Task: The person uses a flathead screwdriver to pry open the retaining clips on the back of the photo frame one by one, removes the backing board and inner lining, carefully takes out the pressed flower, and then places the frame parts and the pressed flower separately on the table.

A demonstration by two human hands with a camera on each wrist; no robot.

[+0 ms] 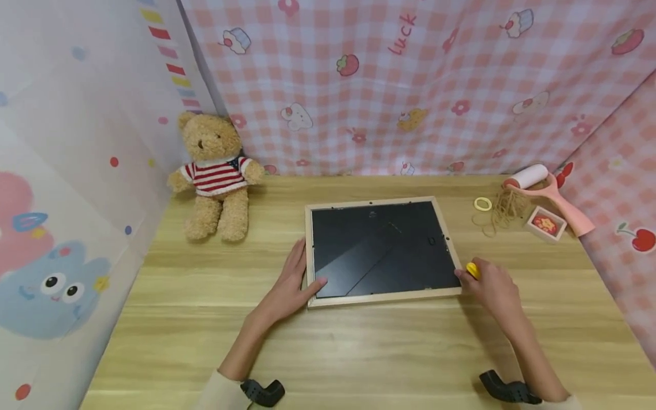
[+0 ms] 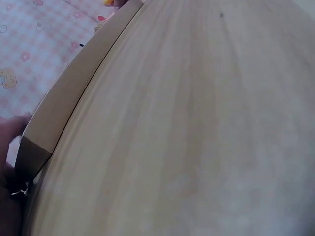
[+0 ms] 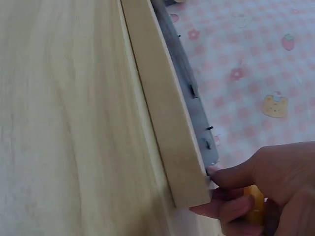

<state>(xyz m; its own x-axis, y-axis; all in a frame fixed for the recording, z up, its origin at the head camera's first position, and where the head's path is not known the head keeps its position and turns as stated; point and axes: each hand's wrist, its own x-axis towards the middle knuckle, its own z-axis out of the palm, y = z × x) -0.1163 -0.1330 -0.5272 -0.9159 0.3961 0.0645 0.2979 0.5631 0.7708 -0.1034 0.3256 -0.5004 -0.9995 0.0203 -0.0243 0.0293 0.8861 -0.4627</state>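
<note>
Two hands bracket the picture frame point(image 1: 381, 250), which lies face down mid-table point(image 1: 205, 319). It looks light, stiff and probably glazed, so I'd grip its wooden edges. My left hand point(image 1: 289, 285) rests relaxed on the near left corner; my right hand point(image 1: 494, 290) touches the near right corner, fingers curled round a small yellow object point(image 1: 474, 269).

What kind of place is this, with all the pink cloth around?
Probably a small staged craft corner, not a real room: a wooden table walled by pink checked cloth, with a teddy bear and a face-down picture frame between two hands.
</note>
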